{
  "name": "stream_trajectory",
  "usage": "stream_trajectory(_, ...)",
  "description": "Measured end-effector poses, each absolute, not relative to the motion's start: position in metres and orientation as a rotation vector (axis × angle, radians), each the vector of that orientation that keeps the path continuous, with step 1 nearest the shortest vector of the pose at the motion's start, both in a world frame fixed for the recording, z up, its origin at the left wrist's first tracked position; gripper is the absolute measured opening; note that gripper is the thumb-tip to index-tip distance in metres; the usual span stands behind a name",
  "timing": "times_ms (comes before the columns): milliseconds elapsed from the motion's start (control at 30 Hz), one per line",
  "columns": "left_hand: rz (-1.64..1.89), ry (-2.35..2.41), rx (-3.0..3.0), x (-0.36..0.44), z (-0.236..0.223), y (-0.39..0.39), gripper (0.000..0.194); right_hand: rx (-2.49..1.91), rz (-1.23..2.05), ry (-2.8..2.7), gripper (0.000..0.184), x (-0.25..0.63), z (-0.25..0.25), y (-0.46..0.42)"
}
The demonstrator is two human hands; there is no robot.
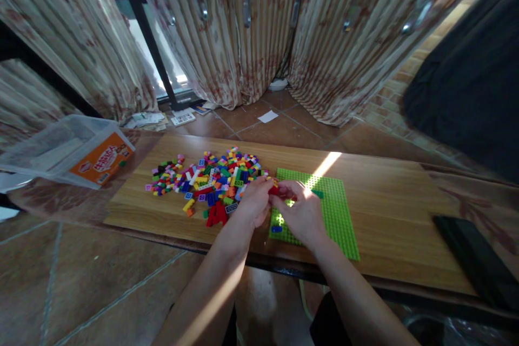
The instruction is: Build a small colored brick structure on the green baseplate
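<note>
My left hand [254,201] and my right hand [302,212] meet over the left part of a bright green baseplate [338,211] lying on a wooden board [385,200]. Both hands pinch a small red brick [275,190] between their fingertips. A blue brick [276,229] sits on the plate near its front left corner, and a dark green brick [318,193] sits on it just beyond my right hand. A heap of several mixed coloured bricks [211,175] lies on the board to the left of my hands.
A clear plastic tub with an orange label [77,154] lies tipped at the board's far left. A dark flat object [474,257] rests at the right edge. Curtains [243,43] hang behind, papers [182,117] lie on the tiled floor, and a dark cloth [470,86] is at right.
</note>
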State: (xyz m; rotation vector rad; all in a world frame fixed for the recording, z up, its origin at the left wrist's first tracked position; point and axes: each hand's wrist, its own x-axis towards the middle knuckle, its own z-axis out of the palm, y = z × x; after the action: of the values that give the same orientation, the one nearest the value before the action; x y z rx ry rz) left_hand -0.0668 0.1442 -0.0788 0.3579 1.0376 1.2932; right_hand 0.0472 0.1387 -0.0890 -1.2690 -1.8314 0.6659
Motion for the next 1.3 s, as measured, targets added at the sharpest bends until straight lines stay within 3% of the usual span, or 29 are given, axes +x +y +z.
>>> stream_trajectory(233, 1.291, 1.034, 0.383, -0.064, -0.080, 0.142, 0.007, -1.294, 0.468, -1.972, 0.018, 0.042, -0.091, 0.136)
stream_trajectory(467, 1.287, 1.422, 0.876, -0.077, -0.087, 0.153, 0.012, -1.251, 0.751, -1.758, 0.025, 0.069, -0.089, 0.146)
stream_trajectory(667, 0.923, 1.920, 1.432, -0.110, -0.075, 0.155, 0.022, -1.465, 0.838, -1.436, 0.032, 0.134, -0.100, 0.177)
stream_trajectory(867, 0.518, 2.272, 1.642, -0.121, -0.068, 0.151, 0.029, -1.497, 1.089, -1.465, 0.024, 0.167, -0.102, 0.178)
stream_trajectory(1133, 0.328, 2.363, 1.737, -0.119, -0.070, 0.152, 0.039, -1.533, 1.203, -1.765, 0.025, 0.174, -0.102, 0.168)
stream_trajectory(1300, 0.505, 2.254, 1.760, -0.105, -0.072, 0.155, 0.035, -1.590, 1.135, -1.907, 0.026, 0.172, -0.097, 0.165)
